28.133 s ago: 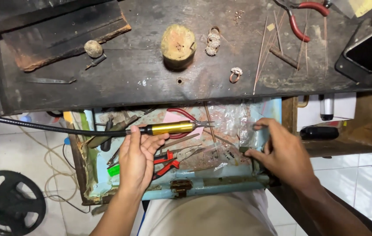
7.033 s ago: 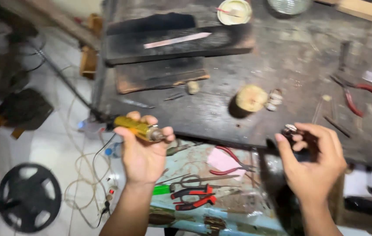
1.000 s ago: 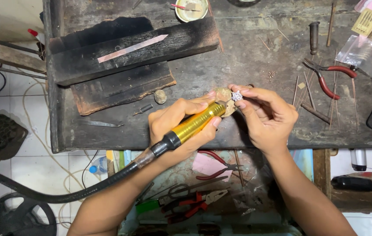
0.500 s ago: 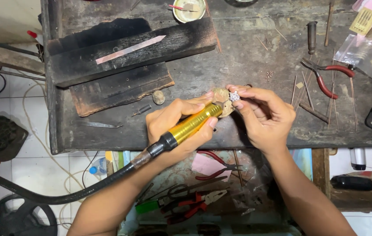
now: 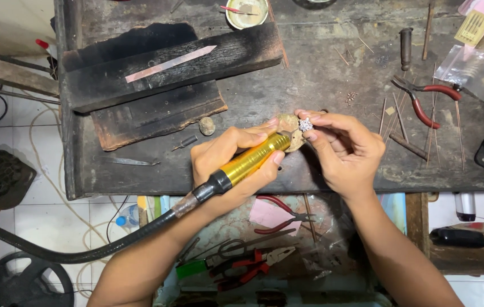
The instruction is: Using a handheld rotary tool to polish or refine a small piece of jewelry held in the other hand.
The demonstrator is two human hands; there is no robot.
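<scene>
L hand (image 5: 228, 162) grips gold rotary handpiece (image 5: 250, 161), axis lower-left→upper-right; R hand (image 5: 347, 150) fingers pinch small sparkly piece (image 5: 305, 124).

My view's mostly a scarred dark workbench (image 5: 321, 79). Lying on it: charred wood blocks (image 5: 157, 113) with a pale metal strip (image 5: 169, 63) on top, a small dish (image 5: 246, 11), red-handled pliers (image 5: 421, 99) and thin metal rods (image 5: 401, 116).
</scene>
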